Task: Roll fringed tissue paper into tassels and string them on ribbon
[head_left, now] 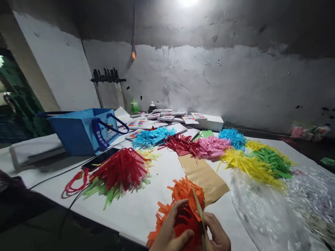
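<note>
The orange paper tassel (184,205) sits at the near edge of the counter (157,195), low in the middle of the view, gripped between both hands. Its fringe fans up and away from the person, so its long axis runs from the hands toward the far wall. A thin green stick (200,212) rises through it, leaning slightly left at the top.

On the far left of the counter stands one blue bag (81,134) with dark handles. Beside it lies one dark phone (101,158), with one red cord loop (75,183) just in front. Next comes one red tassel (121,170) lying over green fringe.

The left hand (170,232) wraps its fingers (178,207) around the tassel's left side, closed on it. The right hand (216,235) pinches the stick's lower end against the tassel.

Behind them lies one tan envelope (204,176). Farther back lie two light blue tassels (151,136), one dark red one (180,143) and one pink one (210,146), with a scatter of white booklets (167,116) I cannot count exactly. To the right are yellow tassels (246,164) and one green tassel (273,160), then crumpled clear plastic (264,212).
</note>
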